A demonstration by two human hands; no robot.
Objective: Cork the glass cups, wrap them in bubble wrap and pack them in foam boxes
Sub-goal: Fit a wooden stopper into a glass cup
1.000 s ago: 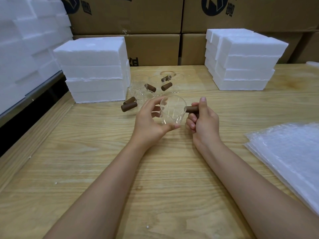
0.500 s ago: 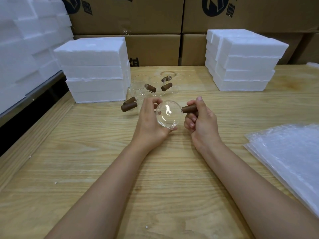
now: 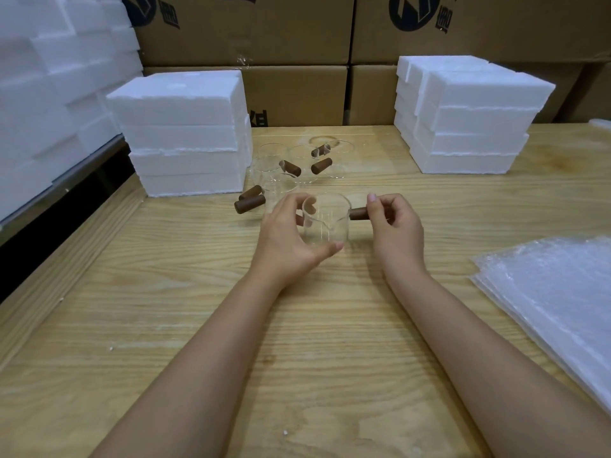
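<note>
My left hand [image 3: 287,239] grips a clear glass cup [image 3: 327,221] from its left side, thumb under the base and fingers round the back, just above the wooden table [image 3: 297,325]. The cup stands upright with a small spout facing me. My right hand [image 3: 395,226] pinches a brown cork handle [image 3: 358,213] that sticks out of the cup's right wall. Behind, several more glass cups [image 3: 274,166] with brown cork handles [image 3: 249,203] stand and lie in a loose group. A pile of bubble wrap sheets [image 3: 555,299] lies at the right.
A stack of white foam boxes [image 3: 185,133] stands at the back left and another foam stack [image 3: 463,114] at the back right. Cardboard cartons [image 3: 297,90] line the wall behind. More foam blocks [image 3: 49,77] fill a shelf at the far left.
The cup was tipped with its mouth toward me half a second ago; it is now turned back upright. Both hands stayed on it, in nearly the same place.
</note>
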